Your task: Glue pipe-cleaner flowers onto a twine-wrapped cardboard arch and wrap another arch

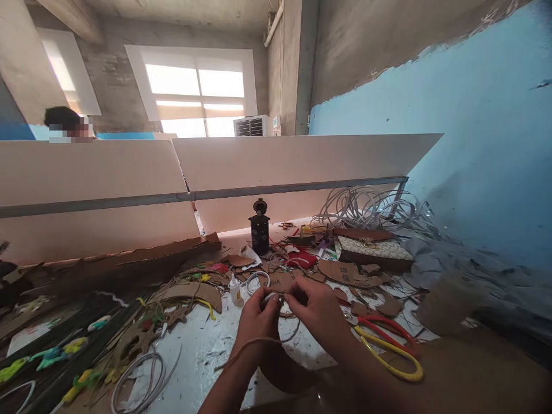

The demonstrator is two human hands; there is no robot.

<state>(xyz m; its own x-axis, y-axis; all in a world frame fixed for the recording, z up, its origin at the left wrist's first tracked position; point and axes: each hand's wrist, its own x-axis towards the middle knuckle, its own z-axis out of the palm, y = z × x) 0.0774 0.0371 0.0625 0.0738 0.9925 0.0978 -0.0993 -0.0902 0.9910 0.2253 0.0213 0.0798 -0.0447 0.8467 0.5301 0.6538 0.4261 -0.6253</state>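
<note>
My left hand (259, 322) and my right hand (319, 310) meet over the middle of the table, thumbs and fingers pinched close together. Between them they hold a thin cord (250, 343), brownish to grey, whose loose length loops down below the right fingers and across my left wrist. A pale bit and a small dark spot show at the fingertips, too small to make out. Just beyond my left hand stand a small white glue bottle (236, 292) and a white ring-shaped coil (257, 273). Scissors with red and yellow handles (407, 376) lie right of my right forearm.
Cardboard scraps (345, 271) litter the white tabletop (200, 339). A black cup with raised lid (260, 233) stands behind. A patterned handbag (373, 250) and wire coils (357, 207) are back right; another coil (140, 382) lies front left. A person sits beyond the partition (302, 158).
</note>
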